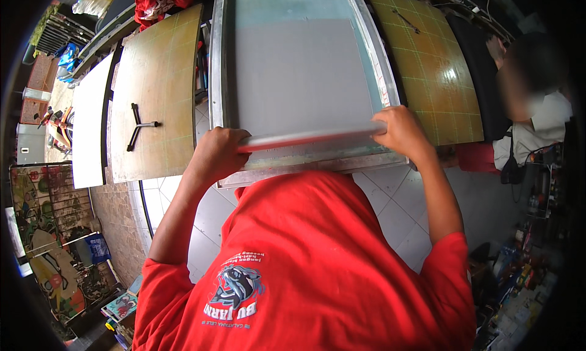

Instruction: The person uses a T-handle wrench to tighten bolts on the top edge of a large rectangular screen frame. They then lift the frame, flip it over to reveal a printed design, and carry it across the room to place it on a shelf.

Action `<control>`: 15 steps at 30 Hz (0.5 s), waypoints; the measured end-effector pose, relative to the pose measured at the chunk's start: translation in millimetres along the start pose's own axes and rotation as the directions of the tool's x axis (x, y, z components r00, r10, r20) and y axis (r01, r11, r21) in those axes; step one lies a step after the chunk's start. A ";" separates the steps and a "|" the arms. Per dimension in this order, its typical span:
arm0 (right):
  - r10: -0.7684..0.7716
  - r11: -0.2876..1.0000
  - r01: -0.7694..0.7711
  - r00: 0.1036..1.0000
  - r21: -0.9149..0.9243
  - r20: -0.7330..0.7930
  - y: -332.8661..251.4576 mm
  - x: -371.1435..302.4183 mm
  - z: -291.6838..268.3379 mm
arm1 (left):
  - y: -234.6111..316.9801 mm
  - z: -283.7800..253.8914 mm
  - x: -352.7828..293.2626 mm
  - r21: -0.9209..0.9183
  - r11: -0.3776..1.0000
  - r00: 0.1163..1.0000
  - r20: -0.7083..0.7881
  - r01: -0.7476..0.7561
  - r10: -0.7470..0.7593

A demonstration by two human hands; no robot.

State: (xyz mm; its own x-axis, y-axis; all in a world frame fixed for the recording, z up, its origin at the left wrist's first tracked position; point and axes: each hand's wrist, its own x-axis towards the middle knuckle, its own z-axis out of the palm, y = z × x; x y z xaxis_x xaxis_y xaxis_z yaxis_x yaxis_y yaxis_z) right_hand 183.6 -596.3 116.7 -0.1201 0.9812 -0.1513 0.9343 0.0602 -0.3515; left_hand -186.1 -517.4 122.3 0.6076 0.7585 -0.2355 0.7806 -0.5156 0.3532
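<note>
A long squeegee (pixel 311 136) lies crosswise near the close end of a screen-printing frame (pixel 218 64). Its grip is pale, and a red strip shows along its near side; motion blurs it a little. My left hand (pixel 223 151) is closed round the left end, beside the frame's left rail. Round the other end my right hand (pixel 404 131) is closed, by the right rail. Grey mesh (pixel 299 76) fills the frame, with a pale blue-green band at the far end and down the right side. What lies under the mesh is hidden.
Left of the frame, a wooden board (pixel 165 76) bears a Y-shaped socket wrench (pixel 139 127). To the right, a board with green lines (pixel 427 76) carries a small dark tool (pixel 406 21). A red cloth (pixel 160 3) is bunched at far left. Another person (pixel 522 113) is at far right.
</note>
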 end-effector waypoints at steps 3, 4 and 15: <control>-0.022 0.999 0.025 0.997 0.028 -0.072 4.7 -0.2 5.2 | -1.3 13.3 -5.3 0.014 1.000 0.997 -0.080 0.003 -0.002; -0.018 1.000 0.018 0.996 0.003 -0.084 5.3 -7.9 10.7 | -0.5 19.1 -12.3 0.018 1.000 0.992 -0.127 -0.015 0.018; -0.055 0.995 0.029 0.954 -0.094 -0.296 -0.9 -58.7 57.3 | -3.9 69.5 -38.4 0.077 0.990 0.921 -0.366 -0.116 0.137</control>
State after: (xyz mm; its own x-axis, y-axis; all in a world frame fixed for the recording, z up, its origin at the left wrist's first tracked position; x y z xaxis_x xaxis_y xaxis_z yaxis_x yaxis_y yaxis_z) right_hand 170.6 -664.4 72.9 -0.0669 0.9867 0.1482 0.9578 0.1051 -0.2676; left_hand -202.3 -572.2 67.1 0.6124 0.7736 0.1627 0.7135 -0.6295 0.3077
